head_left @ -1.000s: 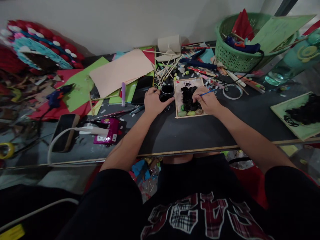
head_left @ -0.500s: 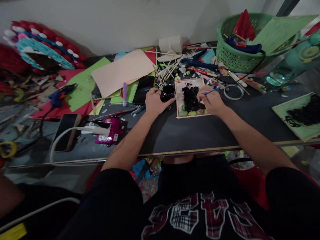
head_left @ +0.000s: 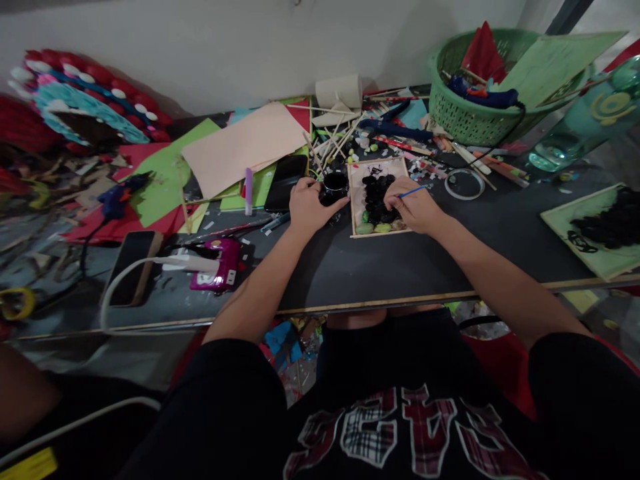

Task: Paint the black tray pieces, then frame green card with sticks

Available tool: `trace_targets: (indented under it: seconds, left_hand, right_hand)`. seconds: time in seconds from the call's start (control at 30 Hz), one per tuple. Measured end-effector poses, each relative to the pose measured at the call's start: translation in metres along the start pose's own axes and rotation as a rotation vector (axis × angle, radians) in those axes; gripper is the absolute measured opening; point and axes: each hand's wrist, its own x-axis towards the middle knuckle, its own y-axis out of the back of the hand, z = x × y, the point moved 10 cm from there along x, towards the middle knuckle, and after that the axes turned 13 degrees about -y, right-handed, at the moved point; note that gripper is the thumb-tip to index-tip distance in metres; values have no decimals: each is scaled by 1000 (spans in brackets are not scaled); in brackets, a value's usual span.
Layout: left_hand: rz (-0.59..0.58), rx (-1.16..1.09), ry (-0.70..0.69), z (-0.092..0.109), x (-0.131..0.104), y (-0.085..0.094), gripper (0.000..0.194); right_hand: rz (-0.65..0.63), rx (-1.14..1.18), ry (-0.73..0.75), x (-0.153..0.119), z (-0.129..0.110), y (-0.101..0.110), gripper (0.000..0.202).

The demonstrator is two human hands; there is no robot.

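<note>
My left hand (head_left: 311,205) is wrapped round a small jar of black paint (head_left: 335,186) on the dark table. Just right of the jar lies a shallow tray (head_left: 354,217) with a thin light rim, holding rows of black-coated stones (head_left: 376,197) and several greenish stones (head_left: 383,228) along its near edge. Over the right side of this tray, my right hand (head_left: 413,208) pinches a thin blue-handled brush (head_left: 414,192). The brush tip is hidden by my fingers near the black stones.
A green basket (head_left: 463,113) and a clear bottle (head_left: 555,143) stand at the back right. Nearer are a round lid (head_left: 465,184) and a green board (head_left: 575,253) with black pieces. To the left lie paper sheets (head_left: 245,143), a purple power adapter (head_left: 220,267) and a phone (head_left: 133,267).
My right hand has shifted slightly left over the black stones with the brush. My left hand stays on the jar.
</note>
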Motion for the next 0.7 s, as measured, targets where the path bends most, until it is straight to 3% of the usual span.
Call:
trace_targets:
  seconds: [0.3,0.4,0.53,0.6,0.7]
  left_hand:
    - [-55,-10,15,-1,1,-3,67]
    - [-51,-22,21,-1,0,-3,68]
    - [-64,-49,26,0,0,-4,72]
    - [-57,-57,24,0,1,-4,72]
    - [-35,-57,29,0,1,-2,72]
  right_hand:
    - [20,4,-85,1,13,8,56]
    - [126,67,-147,0,22,19,58]
    - [355,275,-345,-5,53,38,62]
    - [388,352,-414,-7,65,36,62]
    - [322,370,-465,-5,71,23,61]
